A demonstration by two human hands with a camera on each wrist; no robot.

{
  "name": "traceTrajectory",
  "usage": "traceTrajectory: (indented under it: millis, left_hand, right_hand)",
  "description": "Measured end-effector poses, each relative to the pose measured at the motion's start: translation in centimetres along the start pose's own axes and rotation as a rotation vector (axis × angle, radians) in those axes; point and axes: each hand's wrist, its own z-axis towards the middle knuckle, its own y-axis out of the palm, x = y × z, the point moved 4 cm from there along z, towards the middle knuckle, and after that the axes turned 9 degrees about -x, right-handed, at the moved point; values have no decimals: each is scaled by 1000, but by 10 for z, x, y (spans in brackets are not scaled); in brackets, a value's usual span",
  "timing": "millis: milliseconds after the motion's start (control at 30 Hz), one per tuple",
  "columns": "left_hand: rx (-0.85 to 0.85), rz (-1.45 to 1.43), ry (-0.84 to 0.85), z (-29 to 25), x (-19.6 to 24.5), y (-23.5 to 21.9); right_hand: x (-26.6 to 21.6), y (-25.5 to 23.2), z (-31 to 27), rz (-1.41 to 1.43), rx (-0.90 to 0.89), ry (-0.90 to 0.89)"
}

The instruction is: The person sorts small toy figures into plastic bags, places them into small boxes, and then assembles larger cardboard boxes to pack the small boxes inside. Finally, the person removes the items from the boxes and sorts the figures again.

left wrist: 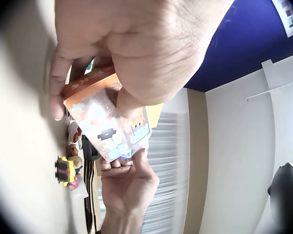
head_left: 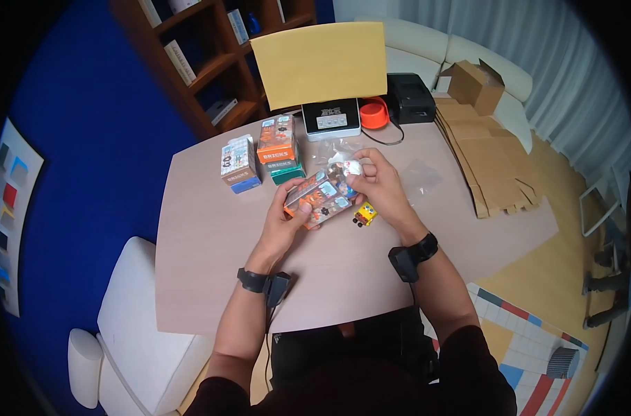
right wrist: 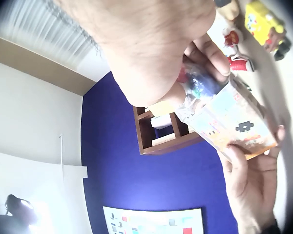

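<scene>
My left hand (head_left: pixel 286 213) grips an orange and white printed toy-brick box (head_left: pixel 320 202), with the thumb on its front face and fingers around the far side. At the box's right end my right hand (head_left: pixel 383 186) pinches a clear plastic bag (right wrist: pixel 201 87) holding small coloured pieces, blue and green among them. The bag is right at the box's end and partly hidden by the fingers. On the table just below the right hand is a yellow block figure (head_left: pixel 365 214). Beside it in the right wrist view lies a red and white toy piece (right wrist: pixel 240 64).
An orange box (head_left: pixel 276 142) stands on a green box (head_left: pixel 288 173), left of a white-edged device (head_left: pixel 331 119). Further left is a brown and blue box (head_left: pixel 240 166). Clear plastic (head_left: pixel 424 179) and flattened cardboard (head_left: pixel 489 159) lie to the right. A yellow panel (head_left: pixel 319 66) rises behind.
</scene>
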Motion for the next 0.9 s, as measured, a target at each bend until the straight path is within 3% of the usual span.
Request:
traceTrajectory:
  millis: [100,167,333,433,633,767,833,900]
  left_hand:
    - [101,-180,-53,-1,5,-4]
    - [75,-148,-46,-1,7,-3]
    - [12,-118,-39,-2,1,6]
    - [23,-163,-44,-2,-3,2]
    - [18,-251,-57,-2,0,5]
    - [18,-213,-74,0,-6,4]
    - [26,-181,-82,0,-7,2]
    - [34,-242,-73,0,-6,1]
  right_hand:
    - [0,-5,1,13,15,-13]
    - [2,-6,1,-3,-3,-1]
    - [-3,7,-2,-463,-24,-125]
    - [-4,5,-2,-532,-42,-155]
    - [2,4,0,-129,-25,-68]
    - [6,22,-5,-268,-29,47]
    - [-2,25,-6,-398,12,-157]
    - [-13,22,-10,-428,-6,-94]
